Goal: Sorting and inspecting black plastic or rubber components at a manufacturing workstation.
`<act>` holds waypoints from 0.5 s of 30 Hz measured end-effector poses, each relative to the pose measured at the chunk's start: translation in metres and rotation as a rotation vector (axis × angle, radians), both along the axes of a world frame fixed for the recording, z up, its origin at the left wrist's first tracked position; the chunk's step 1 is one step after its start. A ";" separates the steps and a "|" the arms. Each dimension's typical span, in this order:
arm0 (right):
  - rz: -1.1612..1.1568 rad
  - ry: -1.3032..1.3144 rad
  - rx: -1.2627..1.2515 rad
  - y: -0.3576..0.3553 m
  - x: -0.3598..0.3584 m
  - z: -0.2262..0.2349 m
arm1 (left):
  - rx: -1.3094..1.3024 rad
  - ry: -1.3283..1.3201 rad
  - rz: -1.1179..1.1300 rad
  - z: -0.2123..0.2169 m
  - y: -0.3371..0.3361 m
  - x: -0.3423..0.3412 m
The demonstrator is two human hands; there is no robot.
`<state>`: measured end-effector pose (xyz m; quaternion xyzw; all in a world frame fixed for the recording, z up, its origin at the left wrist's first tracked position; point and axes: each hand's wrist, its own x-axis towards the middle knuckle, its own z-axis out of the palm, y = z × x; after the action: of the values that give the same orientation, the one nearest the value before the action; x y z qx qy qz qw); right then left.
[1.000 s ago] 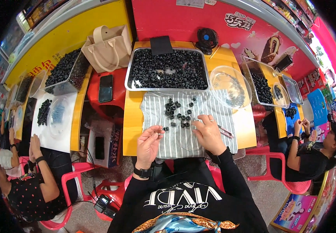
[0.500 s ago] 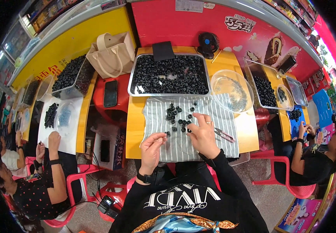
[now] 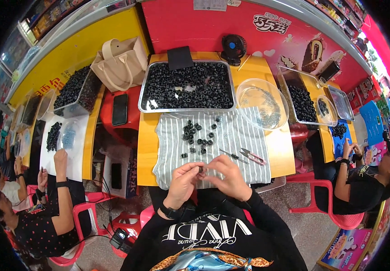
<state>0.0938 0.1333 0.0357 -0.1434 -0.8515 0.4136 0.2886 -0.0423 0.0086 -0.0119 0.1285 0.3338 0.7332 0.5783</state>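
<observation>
Hands meet at lower centre of the frame, over the near edge of a striped grey cloth (image 3: 231,135) spread on a yellow worktop (image 3: 145,153); left hand (image 3: 183,178) is curled, fingertips pinched on a small black ring (image 3: 201,170); right hand (image 3: 226,174) is likewise curled, its fingertips closed against the same ring from the other side, so both hands touch the piece between them; whether anything else is held cannot be told at this size. Loose black rings (image 3: 197,133) lie scattered on the cloth just above the hands; small tools with pink handles (image 3: 251,156) lie on the cloth to the right of centre, near the right hand but apart from it. Metal tray (image 3: 187,108) heaped with black rings sits at upper centre, touching the far edge of the cloth; clear plastic bowl (image 3: 262,101) stands just right of it; small black fan (image 3: 232,47) stands behind the tray; beige bag (image 3: 120,63) rests at upper left. Other persons sit at lower left and at right of the frame, hands at their own worktops, well apart.
</observation>
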 end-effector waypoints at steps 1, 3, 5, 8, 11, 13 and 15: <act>-0.052 -0.069 0.056 0.010 0.002 -0.002 | 0.029 0.010 0.053 -0.002 0.000 -0.002; -0.146 -0.150 0.077 0.035 0.006 -0.011 | 0.015 0.004 0.065 0.000 -0.001 -0.005; -0.233 -0.229 0.098 0.061 0.004 -0.017 | 0.001 0.005 0.089 0.001 -0.001 -0.006; -0.320 -0.287 0.135 0.088 -0.005 -0.020 | 0.000 -0.008 0.069 0.001 0.002 -0.005; -0.291 -0.357 0.216 0.097 -0.017 -0.020 | 0.014 -0.040 0.038 -0.010 0.002 -0.008; -0.312 -0.394 0.273 0.098 -0.022 -0.021 | 0.013 0.014 0.056 -0.012 0.001 -0.008; -0.335 -0.437 0.332 0.098 -0.024 -0.021 | 0.013 0.062 0.071 -0.013 0.002 -0.009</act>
<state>0.0702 0.2309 0.0149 -0.3182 -0.9136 0.1753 0.1825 -0.0511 0.0105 -0.0253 0.1431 0.3510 0.7513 0.5402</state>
